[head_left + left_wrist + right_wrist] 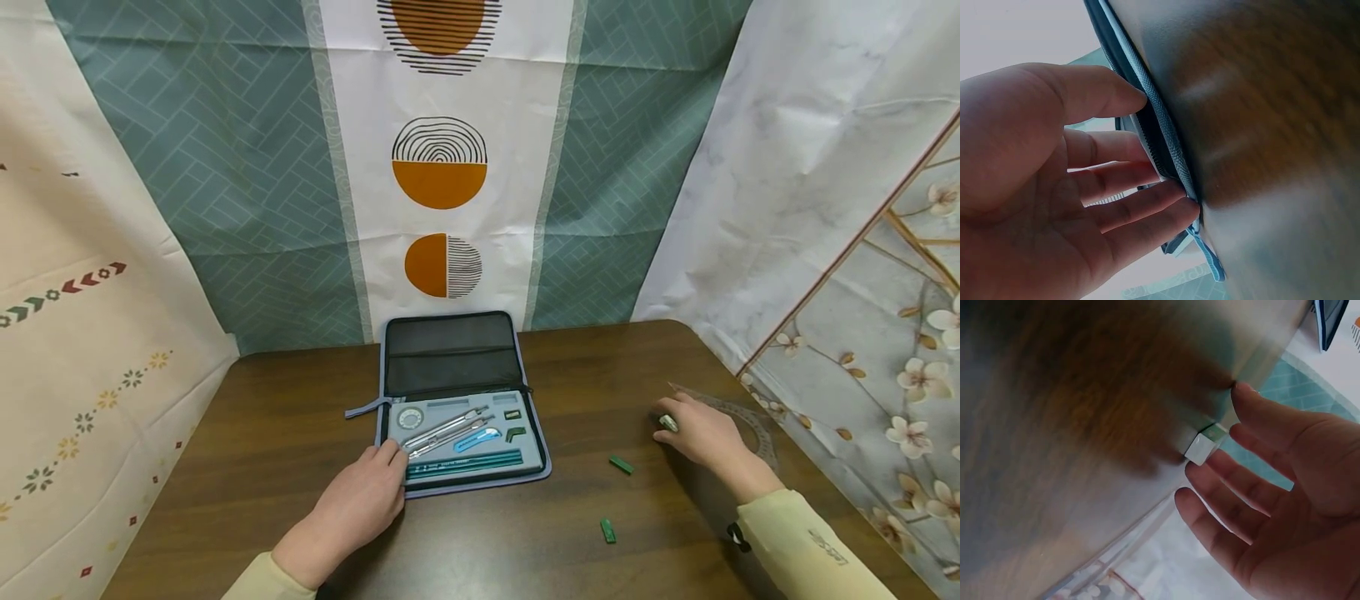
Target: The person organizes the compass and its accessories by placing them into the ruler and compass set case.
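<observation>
White-green block [1200,449] at right fingertips [1199,474], thumb [1252,405] apart

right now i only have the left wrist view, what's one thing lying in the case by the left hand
Observer: In the head view, green pencils lie in the open case.
Operator: ok and where's the right hand
Observer: The right hand is right of the case, its fingertips at a small white-and-green block.
Operator: anything loose on the table between
Observer: Yes, a small green piece lies on the table between case and right hand.
</observation>
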`<control>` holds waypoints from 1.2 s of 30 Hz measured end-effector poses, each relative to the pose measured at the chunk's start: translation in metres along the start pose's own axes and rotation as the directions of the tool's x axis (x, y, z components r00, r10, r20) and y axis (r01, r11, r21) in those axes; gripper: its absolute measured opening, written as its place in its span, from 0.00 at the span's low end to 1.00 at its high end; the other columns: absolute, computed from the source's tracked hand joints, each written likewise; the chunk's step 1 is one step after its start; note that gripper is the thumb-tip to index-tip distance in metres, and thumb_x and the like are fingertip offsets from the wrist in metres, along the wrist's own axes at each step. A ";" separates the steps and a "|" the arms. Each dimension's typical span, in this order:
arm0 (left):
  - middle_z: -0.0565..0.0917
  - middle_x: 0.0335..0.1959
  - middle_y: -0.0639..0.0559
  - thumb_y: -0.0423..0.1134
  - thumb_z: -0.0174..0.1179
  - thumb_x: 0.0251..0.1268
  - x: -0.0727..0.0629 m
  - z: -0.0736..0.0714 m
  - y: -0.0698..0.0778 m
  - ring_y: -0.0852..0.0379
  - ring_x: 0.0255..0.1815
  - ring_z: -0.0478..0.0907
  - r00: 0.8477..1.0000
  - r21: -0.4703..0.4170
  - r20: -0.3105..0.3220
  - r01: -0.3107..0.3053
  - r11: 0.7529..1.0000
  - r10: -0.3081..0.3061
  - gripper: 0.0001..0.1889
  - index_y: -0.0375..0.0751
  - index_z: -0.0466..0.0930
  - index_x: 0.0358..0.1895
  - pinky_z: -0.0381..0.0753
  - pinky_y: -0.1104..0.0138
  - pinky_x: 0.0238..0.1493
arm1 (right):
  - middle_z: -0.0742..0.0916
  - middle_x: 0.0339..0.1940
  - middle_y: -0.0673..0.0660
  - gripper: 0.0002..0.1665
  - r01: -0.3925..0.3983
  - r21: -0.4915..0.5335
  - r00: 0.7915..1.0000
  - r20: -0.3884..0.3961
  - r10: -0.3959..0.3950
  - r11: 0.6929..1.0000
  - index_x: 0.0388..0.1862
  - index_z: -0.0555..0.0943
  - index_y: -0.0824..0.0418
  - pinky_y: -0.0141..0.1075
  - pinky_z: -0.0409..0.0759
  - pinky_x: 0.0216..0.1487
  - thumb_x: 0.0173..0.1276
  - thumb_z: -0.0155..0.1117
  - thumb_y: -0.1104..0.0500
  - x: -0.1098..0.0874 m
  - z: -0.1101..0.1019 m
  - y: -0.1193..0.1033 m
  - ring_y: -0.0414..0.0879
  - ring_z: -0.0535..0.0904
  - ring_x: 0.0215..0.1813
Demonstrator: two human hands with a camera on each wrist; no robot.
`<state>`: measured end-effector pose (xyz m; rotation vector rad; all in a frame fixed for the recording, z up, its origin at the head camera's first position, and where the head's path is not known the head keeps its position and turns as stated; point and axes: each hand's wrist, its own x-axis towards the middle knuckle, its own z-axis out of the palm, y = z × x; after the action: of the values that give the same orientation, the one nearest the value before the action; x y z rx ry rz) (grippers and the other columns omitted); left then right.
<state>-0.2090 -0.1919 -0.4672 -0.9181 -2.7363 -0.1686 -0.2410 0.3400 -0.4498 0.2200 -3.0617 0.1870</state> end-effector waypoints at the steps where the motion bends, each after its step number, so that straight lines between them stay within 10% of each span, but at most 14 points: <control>1: 0.78 0.44 0.45 0.33 0.77 0.64 0.000 0.000 0.000 0.49 0.40 0.79 1.000 0.000 0.000 0.000 1.000 0.000 0.17 0.32 0.83 0.51 0.86 0.59 0.34 | 0.85 0.64 0.72 0.29 -0.001 -0.004 1.000 0.001 0.001 1.000 0.65 0.86 0.62 0.65 0.85 0.43 0.69 0.83 0.53 0.000 0.000 0.001 0.70 0.87 0.56; 36: 0.79 0.43 0.45 0.33 0.78 0.62 -0.001 0.001 -0.001 0.50 0.39 0.79 0.999 0.004 -0.030 -0.012 1.000 0.012 0.17 0.34 0.83 0.49 0.85 0.60 0.32 | 0.91 0.44 0.60 0.14 0.011 -0.008 1.000 -0.001 -0.011 1.000 0.54 0.91 0.59 0.54 0.87 0.36 0.70 0.79 0.65 0.000 0.000 0.011 0.57 0.89 0.43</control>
<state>-0.2086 -0.1930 -0.4686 -0.9231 -2.7021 -0.1729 -0.2422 0.3507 -0.4506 0.2356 -3.0588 0.1747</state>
